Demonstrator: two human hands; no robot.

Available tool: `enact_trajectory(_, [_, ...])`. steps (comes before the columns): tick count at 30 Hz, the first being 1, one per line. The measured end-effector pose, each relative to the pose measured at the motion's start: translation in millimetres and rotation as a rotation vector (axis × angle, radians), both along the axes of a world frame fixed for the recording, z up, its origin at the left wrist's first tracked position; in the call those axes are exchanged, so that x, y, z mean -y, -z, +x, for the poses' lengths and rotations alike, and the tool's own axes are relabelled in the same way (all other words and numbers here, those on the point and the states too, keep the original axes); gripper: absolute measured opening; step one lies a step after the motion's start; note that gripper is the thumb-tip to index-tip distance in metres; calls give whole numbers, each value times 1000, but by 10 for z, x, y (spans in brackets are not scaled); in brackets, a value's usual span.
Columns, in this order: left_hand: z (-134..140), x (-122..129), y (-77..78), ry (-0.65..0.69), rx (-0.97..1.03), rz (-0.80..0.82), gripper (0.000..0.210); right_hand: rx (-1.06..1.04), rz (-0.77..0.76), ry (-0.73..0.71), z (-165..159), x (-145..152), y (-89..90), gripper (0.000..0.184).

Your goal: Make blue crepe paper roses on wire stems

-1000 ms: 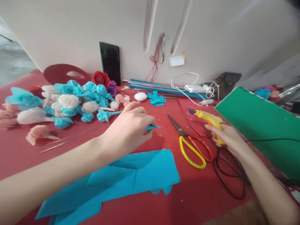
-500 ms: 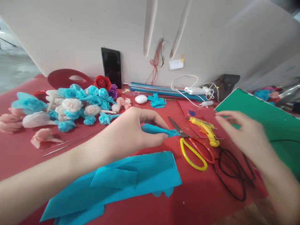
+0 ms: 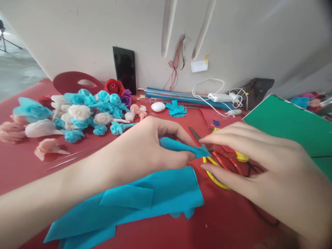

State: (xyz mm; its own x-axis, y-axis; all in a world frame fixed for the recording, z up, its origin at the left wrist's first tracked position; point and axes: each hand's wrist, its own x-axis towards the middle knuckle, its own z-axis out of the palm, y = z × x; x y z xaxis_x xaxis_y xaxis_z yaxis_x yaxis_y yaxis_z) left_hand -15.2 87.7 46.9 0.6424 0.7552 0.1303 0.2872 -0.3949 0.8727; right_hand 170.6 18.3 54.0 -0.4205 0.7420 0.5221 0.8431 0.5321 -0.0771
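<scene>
My left hand (image 3: 153, 145) is closed around a rolled piece of blue crepe paper (image 3: 178, 145), whose narrow twisted end points right between thumb and fingers. Close to that end, my right hand (image 3: 261, 166) is open, thumb and fingers apart with nothing between them. Under and behind its fingers lie scissors (image 3: 215, 174) with one yellow and one red handle. A yellow glue gun (image 3: 241, 156) is mostly covered by the right hand. Below my left hand, flat strips of blue crepe paper (image 3: 166, 188) lie stacked on the red table (image 3: 223, 224).
A heap of blue, white and pink paper flowers (image 3: 79, 112) lies at the left, with thin metal wires (image 3: 77, 157) in front. Behind are a tablet (image 3: 124, 69), a white egg-shaped object (image 3: 158, 107), blue paper scraps (image 3: 176, 109) and white cables (image 3: 220, 98). A green board (image 3: 287, 121) stands right.
My right hand has moved left, from beyond the glue gun to beside the rolled paper's tip, now covering much of the glue gun. My left hand keeps its hold, shifting slightly in view.
</scene>
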Motion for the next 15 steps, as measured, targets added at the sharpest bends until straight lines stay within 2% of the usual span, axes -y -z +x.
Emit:
enact_trajectory(8, [26,-19,29,6,-9,-11,14,-5,12,-13,-52,-15,15,3])
enact_trajectory(15, [42,-15,54,-2,-3,-84,12,29,80,-16,-80,4,-2,8])
